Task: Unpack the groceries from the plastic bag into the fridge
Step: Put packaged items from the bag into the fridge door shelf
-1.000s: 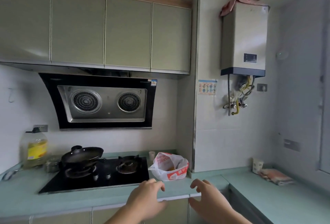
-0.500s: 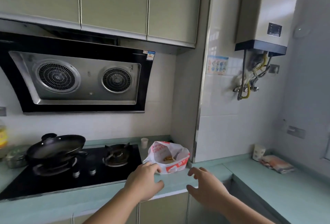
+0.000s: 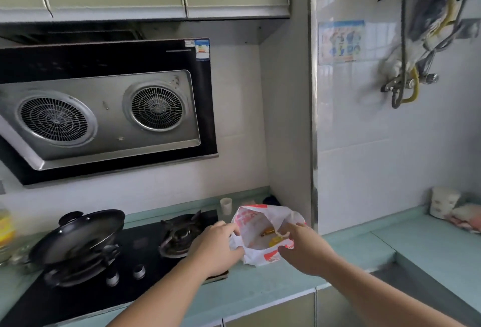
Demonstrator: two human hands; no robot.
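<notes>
A white plastic bag (image 3: 256, 225) with red print sits on the pale green counter (image 3: 263, 282), in the corner beside the stove. Its mouth is open and yellow-orange items (image 3: 270, 235) show inside. My left hand (image 3: 217, 244) touches the bag's left edge, fingers curled on the plastic. My right hand (image 3: 303, 247) pinches the bag's right handle between thumb and fingers. No fridge is in view.
A black gas stove (image 3: 140, 251) lies left of the bag with a black wok (image 3: 78, 235) on its left burner. A small white cup (image 3: 226, 205) stands behind the bag. A range hood hangs above. A paper cup (image 3: 442, 200) and cloth sit on the right counter.
Both hands have reached forward from the counter edge to the bag and now hold its two sides. The view has moved closer and tilted down.
</notes>
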